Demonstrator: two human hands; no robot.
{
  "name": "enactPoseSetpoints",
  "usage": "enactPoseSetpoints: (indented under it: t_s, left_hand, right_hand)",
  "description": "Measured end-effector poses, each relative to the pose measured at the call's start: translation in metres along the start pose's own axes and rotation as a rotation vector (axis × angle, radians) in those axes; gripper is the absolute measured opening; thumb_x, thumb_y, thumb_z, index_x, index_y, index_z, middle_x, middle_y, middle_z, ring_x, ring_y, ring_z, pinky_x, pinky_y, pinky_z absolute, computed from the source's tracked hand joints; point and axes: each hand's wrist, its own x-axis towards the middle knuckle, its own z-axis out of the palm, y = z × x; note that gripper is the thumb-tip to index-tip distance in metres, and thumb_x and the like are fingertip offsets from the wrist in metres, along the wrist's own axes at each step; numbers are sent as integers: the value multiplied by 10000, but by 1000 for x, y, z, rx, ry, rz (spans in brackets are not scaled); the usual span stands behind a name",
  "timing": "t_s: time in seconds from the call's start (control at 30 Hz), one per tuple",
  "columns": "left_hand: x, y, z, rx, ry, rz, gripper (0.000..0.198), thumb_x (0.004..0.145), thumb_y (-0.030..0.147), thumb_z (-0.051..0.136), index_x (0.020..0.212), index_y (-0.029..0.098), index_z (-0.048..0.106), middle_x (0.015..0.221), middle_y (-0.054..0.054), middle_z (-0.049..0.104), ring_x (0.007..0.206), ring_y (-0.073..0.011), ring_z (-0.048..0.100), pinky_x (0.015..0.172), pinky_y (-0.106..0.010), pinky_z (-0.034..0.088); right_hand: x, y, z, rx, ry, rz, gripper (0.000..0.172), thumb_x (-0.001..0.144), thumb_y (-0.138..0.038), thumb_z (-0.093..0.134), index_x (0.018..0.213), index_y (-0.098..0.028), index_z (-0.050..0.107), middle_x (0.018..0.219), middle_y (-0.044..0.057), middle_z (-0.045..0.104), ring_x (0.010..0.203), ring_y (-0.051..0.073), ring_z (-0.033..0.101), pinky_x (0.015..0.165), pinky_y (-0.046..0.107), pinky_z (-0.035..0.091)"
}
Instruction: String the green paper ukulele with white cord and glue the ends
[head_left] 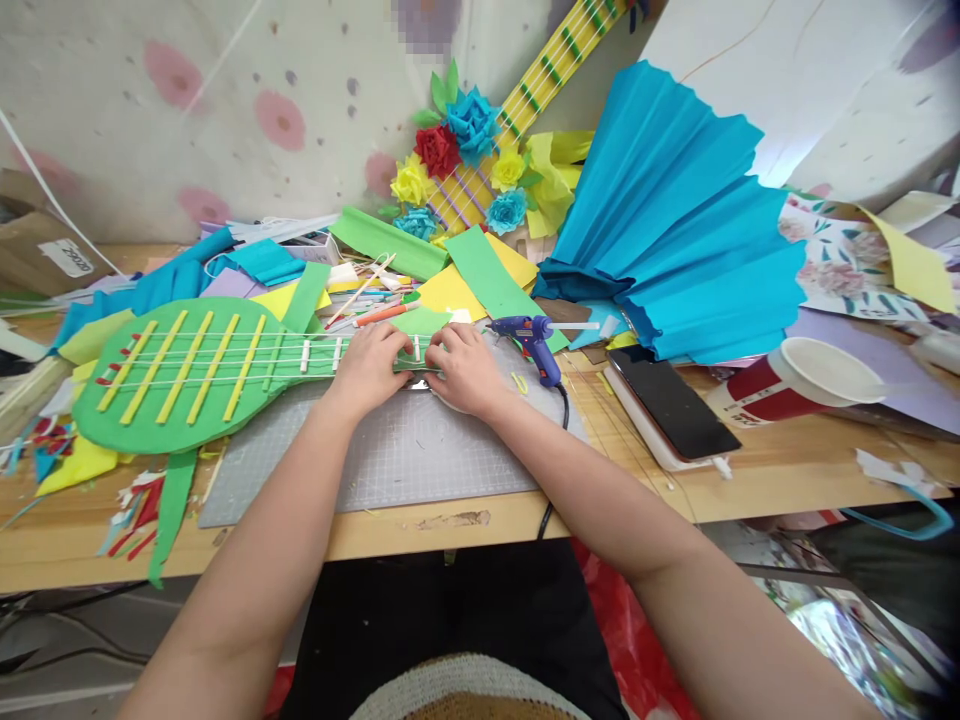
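A green paper lute (170,366) with a pear-shaped body, yellow strips and white strings lies across the left of the table, its neck reaching right over a grey cutting mat (450,460). Both hands are on this neck, side by side. My left hand (370,367) closes over it, fingers bent near a small white peg. Just to the right, my right hand (466,368) also grips the neck with curled fingers, and the neck's far end is largely hidden under it. A purple glue gun (531,345) with a clear stick rests right of my right hand.
Coloured paper scraps and pens (386,312) pile up behind the neck. A yellow paper instrument with paper flowers (474,122) leans on the wall. Pleated blue paper (667,220), a phone (673,400) and a paper cup (795,385) stand or lie to the right.
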Motion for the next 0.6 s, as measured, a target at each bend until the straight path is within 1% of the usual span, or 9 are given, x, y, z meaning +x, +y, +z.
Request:
enactPoseSetpoints:
  t_s: [0.1,0.17,0.27,0.37,0.6]
  left_hand:
    - [0,-1,1,-33,25,3,172,682,179,644,845,201,595,980,-88,588,1012,-275,545,881,-419,443]
    - [0,0,1,-37,38,6,184,678,185,647,854,205,599,993,-89,588,1033,-281,530,899,-433,427]
    - [0,2,1,-16,19,8,214,668,199,660,874,216,605,1024,-84,600,1063,-298,509,906,-455,404]
    - [0,3,1,4,-19,-9,206,670,201,659,868,224,608,1021,-70,626,1056,-301,512,889,-461,395]
    - [0,-5,4,10,-35,-16,156,704,154,604,838,230,627,1001,-55,667,1053,-291,517,888,-471,369]
  right_hand:
    - [1,-3,2,-61,21,-3,201,858,-227,492,954,-161,657,1032,122,584,1035,270,398,961,402,305]
    - [2,-3,3,-71,20,9,219,867,-196,459,945,-160,661,1022,125,591,1029,270,402,948,404,309]
    - [3,-3,3,-52,10,21,223,866,-179,453,928,-165,666,1024,123,596,1030,270,411,934,405,317]
    - [3,1,-1,-28,6,30,218,868,-182,454,899,-159,668,1018,121,603,1025,265,421,917,391,336]
    - [-2,9,-14,1,-21,95,182,834,-157,489,872,-161,666,996,109,611,987,243,443,893,354,371]
